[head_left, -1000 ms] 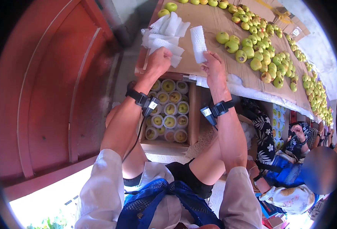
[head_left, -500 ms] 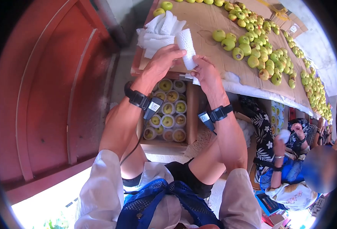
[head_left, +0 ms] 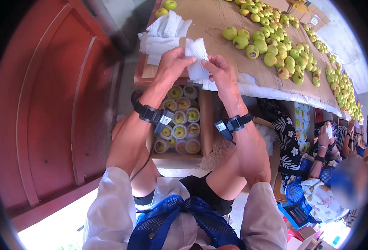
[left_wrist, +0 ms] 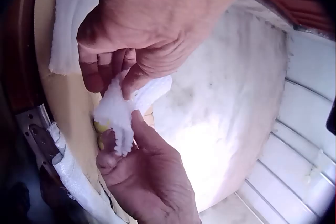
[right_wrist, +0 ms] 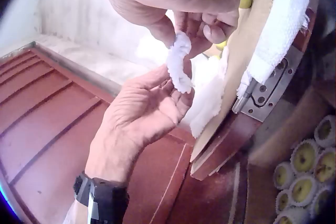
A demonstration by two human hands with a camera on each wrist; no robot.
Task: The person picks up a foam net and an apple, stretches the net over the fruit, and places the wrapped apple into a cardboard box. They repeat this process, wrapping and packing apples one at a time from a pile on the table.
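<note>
A white foam net sleeve [head_left: 196, 58] is held between both hands above the table's near edge. My left hand [head_left: 171, 66] pinches its left side and my right hand [head_left: 222, 75] pinches its right side. In the left wrist view the sleeve [left_wrist: 116, 109] hangs between the left hand [left_wrist: 152, 29] and the right hand [left_wrist: 152, 179], its edge slightly parted. The right wrist view shows the sleeve's ruffled edge [right_wrist: 179, 64] with thumbs on it. A pile of similar sleeves [head_left: 163, 41] lies just left of the hands.
Many green apples [head_left: 271, 48] spread across the cardboard-covered table [head_left: 205, 21]. Below the table's edge stands a box [head_left: 207, 125] of apples in foam nets. A red door [head_left: 46, 104] is at the left. Another person [head_left: 317, 191] sits at the right.
The left hand has left the sleeve pile and come to the single sleeve, which it now holds together with the right hand. The sleeve has moved left and towards the body.
</note>
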